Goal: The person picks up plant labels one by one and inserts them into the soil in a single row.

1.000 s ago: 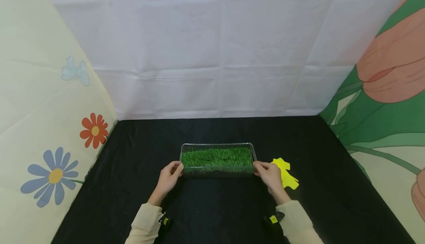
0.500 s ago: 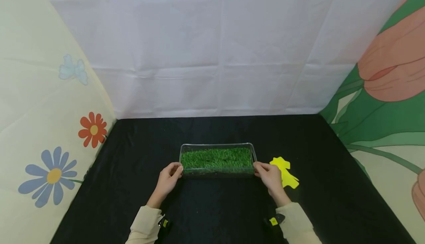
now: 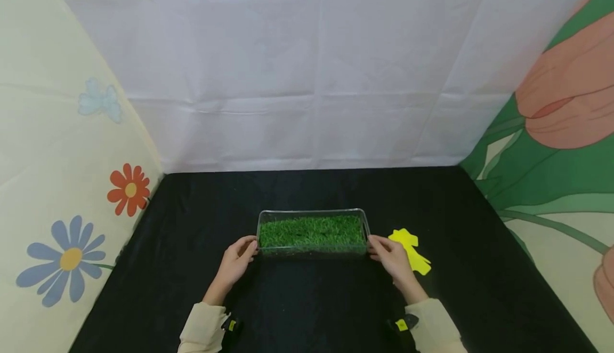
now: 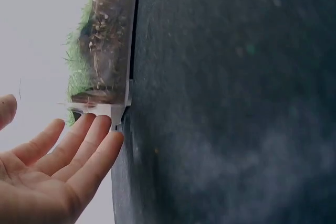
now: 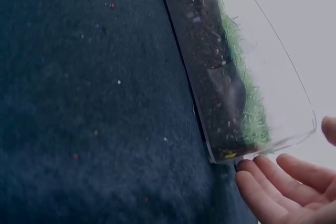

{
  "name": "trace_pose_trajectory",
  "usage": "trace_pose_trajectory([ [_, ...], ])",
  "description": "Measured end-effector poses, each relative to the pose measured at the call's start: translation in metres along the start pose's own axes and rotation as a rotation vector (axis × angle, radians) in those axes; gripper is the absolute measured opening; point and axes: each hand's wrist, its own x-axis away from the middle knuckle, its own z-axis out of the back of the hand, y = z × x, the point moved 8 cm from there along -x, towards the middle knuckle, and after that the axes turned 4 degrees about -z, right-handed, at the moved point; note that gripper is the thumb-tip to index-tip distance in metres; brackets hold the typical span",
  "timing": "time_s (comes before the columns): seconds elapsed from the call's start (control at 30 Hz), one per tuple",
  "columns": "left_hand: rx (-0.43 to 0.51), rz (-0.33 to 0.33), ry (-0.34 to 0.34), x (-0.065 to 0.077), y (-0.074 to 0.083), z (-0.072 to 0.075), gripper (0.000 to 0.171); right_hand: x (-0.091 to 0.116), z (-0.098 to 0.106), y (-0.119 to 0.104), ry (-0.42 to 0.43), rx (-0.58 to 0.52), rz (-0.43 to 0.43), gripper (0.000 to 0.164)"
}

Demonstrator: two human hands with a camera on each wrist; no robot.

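A clear rectangular plastic box (image 3: 312, 252) stands on the black cloth, its long side toward me. Green grass (image 3: 312, 230) covers the dark soil (image 5: 210, 66) inside, below the rim. My left hand (image 3: 236, 259) is at the box's left end; in the left wrist view its fingers (image 4: 84, 145) are extended with the tips right at the end wall, the thumb well apart. At the opposite end is my right hand (image 3: 392, 259). The right wrist view shows its fingers (image 5: 268, 195) loosely extended beside the lower corner, thumb spread away from the rim.
A flat yellow piece (image 3: 411, 249) with an irregular outline lies just right of my right hand, which partly covers it. Black cloth (image 3: 307, 299) covers the table. A white sheet (image 3: 312, 75) hangs behind, with flower-printed cloths at both sides.
Both hands have loosened from the box's ends, and the left has drawn slightly to the left. The head view has shifted a little; the grass and yellow piece look the same.
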Motion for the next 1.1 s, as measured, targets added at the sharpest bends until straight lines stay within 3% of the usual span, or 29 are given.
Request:
trace_pose_trajectory([
  [0.23, -0.147, -0.135, 0.083, 0.005, 0.009, 0.012, 0.024, 0.000, 0.012, -0.002, 0.036, 0.021, 0.019, 0.036],
  [0.37, -0.161, -0.176, 0.138, 0.009, 0.012, 0.020, 0.021, 0.000, 0.025, -0.002, 0.051, 0.037, 0.009, 0.038],
  [0.8, -0.158, -0.191, 0.164, 0.011, 0.012, 0.033, 0.019, -0.001, 0.060, 0.007, 0.134, 0.079, -0.030, 0.045],
  [1.1, -0.161, -0.184, 0.159, 0.009, 0.015, 0.034, 0.018, -0.009, 0.070, 0.003, 0.174, 0.162, 0.052, 0.046],
])
